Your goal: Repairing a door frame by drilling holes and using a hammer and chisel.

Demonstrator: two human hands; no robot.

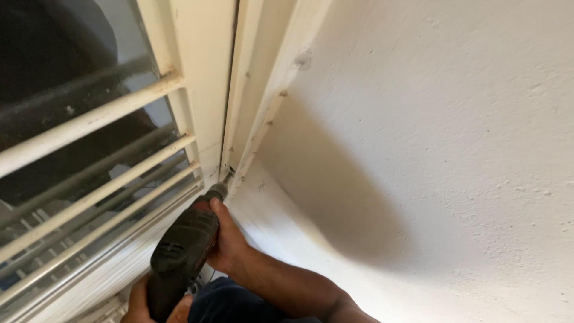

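Observation:
A dark power drill [182,248] with a red collar near its chuck points up at the lower part of a cream window frame [236,119], its bit touching the frame's inner corner. My right hand [226,239] wraps the drill's front body just behind the chuck. My left hand [143,302] grips the drill's rear end at the bottom edge of the view and is partly cut off.
Cream horizontal window bars [89,179] fill the left, with dark glass behind them. A rough white plastered wall [448,149] covers the right. A white sill or ledge [281,221] runs below the frame. Dark blue clothing [233,302] shows at the bottom.

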